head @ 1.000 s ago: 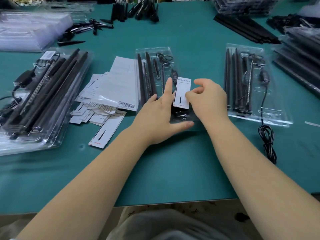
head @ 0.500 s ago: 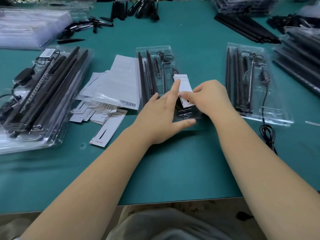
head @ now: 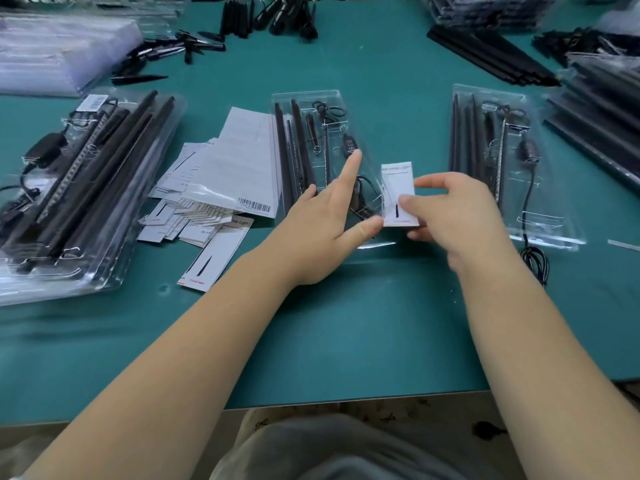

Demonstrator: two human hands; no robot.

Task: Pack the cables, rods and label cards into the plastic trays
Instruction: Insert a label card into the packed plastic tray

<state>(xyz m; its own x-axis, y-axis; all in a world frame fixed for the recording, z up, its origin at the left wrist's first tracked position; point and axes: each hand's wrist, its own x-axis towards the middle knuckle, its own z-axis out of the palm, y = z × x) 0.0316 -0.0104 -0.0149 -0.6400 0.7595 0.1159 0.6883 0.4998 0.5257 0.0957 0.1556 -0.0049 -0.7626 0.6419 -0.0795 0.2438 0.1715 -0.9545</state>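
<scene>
A clear plastic tray [head: 304, 98] lies in the middle of the green table, holding black rods, a cable and a small controller. My left hand [head: 322, 223] rests flat on its near half, index finger stretched out, thumb touching a white label card [head: 398, 188]. My right hand [head: 457, 213] pinches that card by its right edge, just off the tray's right side. Another filled tray [head: 550, 233] lies to the right, with its black cable [head: 535, 261] trailing off the near end onto the table.
A heap of white label cards and a barcoded bag [head: 235, 174] lies left of the middle tray. A stack of filled trays [head: 86, 188] sits at far left. Loose black rods [head: 485, 57] and more stacked trays [head: 602, 109] are at back right. The table edge [head: 346, 400] is near me.
My right hand has pulled the label card to the right, off the tray's middle to beside its right edge. My left index finger has straightened and points further up the tray.
</scene>
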